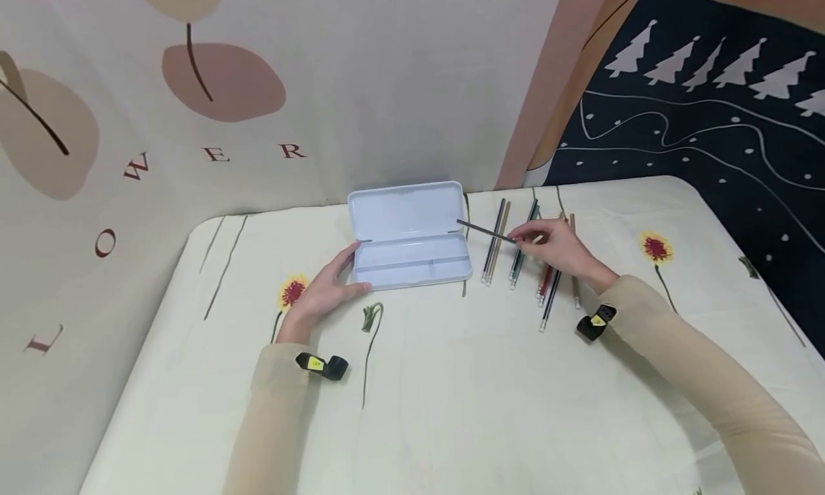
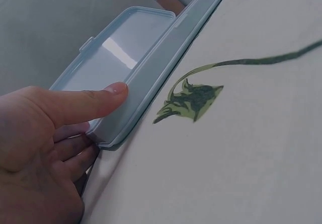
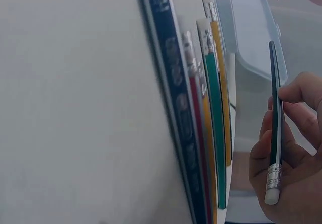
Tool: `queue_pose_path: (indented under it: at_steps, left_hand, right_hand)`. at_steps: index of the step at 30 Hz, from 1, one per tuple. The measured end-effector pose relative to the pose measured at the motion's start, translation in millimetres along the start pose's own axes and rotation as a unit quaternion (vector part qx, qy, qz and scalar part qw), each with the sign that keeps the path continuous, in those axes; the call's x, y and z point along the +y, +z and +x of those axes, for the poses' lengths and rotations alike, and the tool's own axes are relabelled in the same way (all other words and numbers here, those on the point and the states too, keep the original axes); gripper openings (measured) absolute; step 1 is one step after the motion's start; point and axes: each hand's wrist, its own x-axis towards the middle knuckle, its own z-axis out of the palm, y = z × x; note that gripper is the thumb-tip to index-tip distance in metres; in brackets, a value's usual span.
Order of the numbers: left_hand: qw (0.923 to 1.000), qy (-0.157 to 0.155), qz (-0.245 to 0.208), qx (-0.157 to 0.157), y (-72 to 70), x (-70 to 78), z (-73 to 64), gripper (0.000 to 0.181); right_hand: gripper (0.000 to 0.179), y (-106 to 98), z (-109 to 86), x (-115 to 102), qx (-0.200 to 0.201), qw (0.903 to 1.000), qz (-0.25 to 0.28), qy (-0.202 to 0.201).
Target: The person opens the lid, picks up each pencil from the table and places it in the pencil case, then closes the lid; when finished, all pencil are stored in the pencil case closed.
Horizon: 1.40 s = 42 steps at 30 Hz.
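Observation:
An open pale blue pencil case (image 1: 406, 212) lies on the cloth, its lid leaning back at the wall. Two long compartments and a small one at the right show no pencils in the head view. My left hand (image 1: 325, 289) holds the case at its left end, thumb (image 2: 95, 103) on the front edge and fingers along the side. To the right of the case, my right hand (image 1: 556, 248) pinches a dark pencil (image 1: 485, 231) in the air. Its white eraser end (image 3: 272, 196) is by my palm; the other end points left toward the lid.
Several loose pencils lie under and around my right hand, among them a blue-black one (image 1: 550, 305), a teal one (image 3: 216, 113) and a tan one (image 1: 495, 255). A printed fabric wall (image 1: 412, 87) stands behind the table. The white cloth (image 1: 451, 395) has printed flowers.

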Motion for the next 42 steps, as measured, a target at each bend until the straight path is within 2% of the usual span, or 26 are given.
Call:
queue_pose_path:
  at_steps: [7, 15, 23, 29, 32, 39, 42]
  left_hand:
    - [1.0000, 0.003, 0.009, 0.000, 1.1, -0.6, -0.7, 0.087]
    - [0.9999, 0.002, 0.013, 0.001, 0.6, 2.7, -4.8, 0.087]
    - [0.9999, -0.001, 0.014, 0.000, 0.1, 3.7, -6.0, 0.087]
    - [1.0000, 0.002, 0.004, 0.002, 0.7, 5.2, -5.8, 0.087]
    - [1.0000, 0.004, -0.004, 0.001, 1.1, 5.8, -5.8, 0.087]
    - [1.0000, 0.002, -0.008, -0.001, 0.9, 5.9, -4.7, 0.088]
    - [0.9999, 0.003, -0.011, 0.000, 0.3, 5.5, -4.7, 0.089]
  right_hand:
    - [0.020, 14.5, 7.2, -2.3, -0.020, 0.9998, 0.006, -0.005]
    - [0.016, 34.4, 17.1, -8.8, -0.051, 0.9975, 0.025, -0.042]
    - [0.016, 53.7, 23.2, -22.5, -0.082, 0.9950, 0.025, -0.051]
    - [0.014, 65.7, 31.6, -33.1, -0.113, 0.9895, 0.029, -0.084]
    - [0.015, 72.3, 35.1, -40.2, -0.128, 0.9874, 0.029, -0.089]
    - [0.013, 90.5, 46.2, -52.3, -0.141, 0.9822, 0.011, -0.123]
    - [0.012, 99.4, 50.5, -55.9, -0.144, 0.9798, 0.019, -0.138]
